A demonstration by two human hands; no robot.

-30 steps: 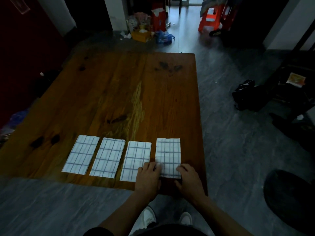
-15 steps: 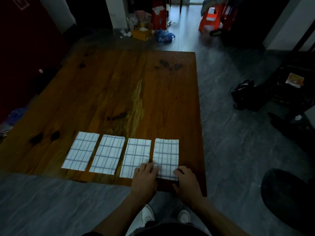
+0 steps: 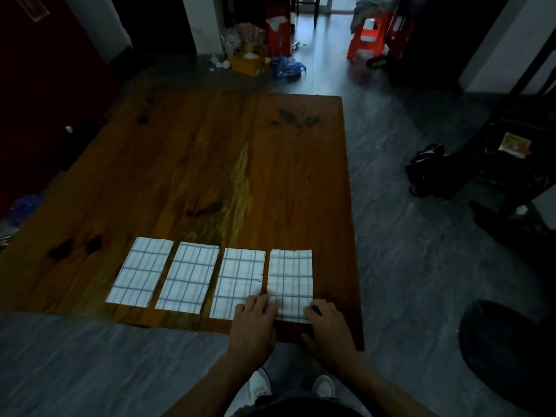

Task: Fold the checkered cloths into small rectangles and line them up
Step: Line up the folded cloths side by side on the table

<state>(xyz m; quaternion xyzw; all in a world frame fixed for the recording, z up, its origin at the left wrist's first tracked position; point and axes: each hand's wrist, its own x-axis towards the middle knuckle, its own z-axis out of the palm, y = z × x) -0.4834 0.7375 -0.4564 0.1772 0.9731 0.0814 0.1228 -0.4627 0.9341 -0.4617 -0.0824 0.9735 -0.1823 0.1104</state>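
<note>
Several white checkered cloths, each folded into a small rectangle, lie side by side in a row near the front edge of the wooden table (image 3: 210, 152). The rightmost cloth (image 3: 291, 275) sits close to the table's right corner. My left hand (image 3: 254, 325) rests with its fingers on that cloth's near left corner, partly over the neighbouring cloth (image 3: 239, 278). My right hand (image 3: 329, 325) touches the rightmost cloth's near right corner. Two more folded cloths, one (image 3: 188, 276) and another (image 3: 141, 270), lie further left, untouched.
The table's right edge and front edge run close to both hands. Grey floor surrounds the table. A black bag (image 3: 430, 170) lies on the floor to the right, orange stools (image 3: 368, 37) and boxes stand at the back, and my white shoes (image 3: 323, 386) show below.
The rightmost cloth has shifted slightly left, closing the gap to its neighbour, with both hands staying on its near corners. The other cloths have not moved.
</note>
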